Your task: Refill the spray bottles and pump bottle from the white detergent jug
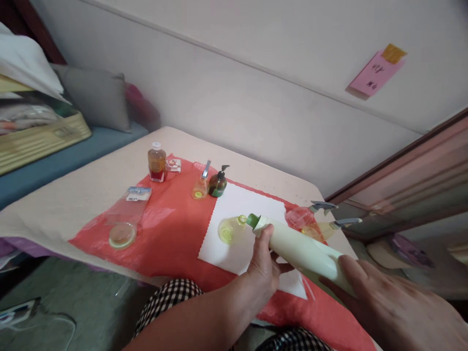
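Both my hands hold a long pale green thermos (303, 247), tilted with its green spout pointing left and slightly lower on the left end in front of the wall. My left hand (263, 263) wraps round it near the neck. My right hand (373, 285) grips it near the base. The spout lies close to the mouth of a clear bottle with a yellow-green base (227, 231) on a white cloth (219, 256). Whether the two touch, I cannot tell. No liquid stream is visible.
A red plastic sheet (175, 239) covers part of the table. On it are a dark green pump bottle (218, 184), an amber bottle (157, 163), a small spray bottle (200, 187) and a round lid (122, 235). Pink (300, 217) and yellow spray bottles (321, 231) lie right.
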A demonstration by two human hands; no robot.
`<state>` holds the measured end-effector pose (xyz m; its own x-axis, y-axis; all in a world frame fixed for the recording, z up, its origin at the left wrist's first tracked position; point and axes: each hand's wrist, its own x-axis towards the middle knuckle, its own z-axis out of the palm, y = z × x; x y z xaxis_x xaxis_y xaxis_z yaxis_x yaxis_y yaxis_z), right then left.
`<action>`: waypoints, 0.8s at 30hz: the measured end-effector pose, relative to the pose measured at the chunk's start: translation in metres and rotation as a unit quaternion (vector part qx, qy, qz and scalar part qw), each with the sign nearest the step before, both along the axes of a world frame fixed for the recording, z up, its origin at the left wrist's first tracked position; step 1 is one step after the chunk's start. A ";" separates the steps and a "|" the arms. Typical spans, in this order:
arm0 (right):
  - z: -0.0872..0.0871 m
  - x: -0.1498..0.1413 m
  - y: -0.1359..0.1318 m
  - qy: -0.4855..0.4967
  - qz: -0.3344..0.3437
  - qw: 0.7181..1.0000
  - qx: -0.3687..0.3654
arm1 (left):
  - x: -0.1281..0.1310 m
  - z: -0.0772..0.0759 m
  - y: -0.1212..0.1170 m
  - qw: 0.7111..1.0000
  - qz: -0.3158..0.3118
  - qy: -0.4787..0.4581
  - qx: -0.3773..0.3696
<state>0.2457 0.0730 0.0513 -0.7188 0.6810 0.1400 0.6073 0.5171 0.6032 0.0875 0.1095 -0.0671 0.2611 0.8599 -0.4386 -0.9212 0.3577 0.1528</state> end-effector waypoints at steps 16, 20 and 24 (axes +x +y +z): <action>0.001 0.001 0.001 0.011 -0.003 1.000 -0.007 | -0.001 0.002 0.001 1.000 0.009 -0.002 -0.003; 0.001 0.001 0.001 0.014 -0.002 1.000 -0.008 | -0.001 0.001 0.001 1.000 0.010 -0.005 -0.005; 0.002 -0.002 0.002 0.002 -0.012 1.000 0.000 | -0.001 0.003 0.001 1.000 0.005 -0.001 -0.005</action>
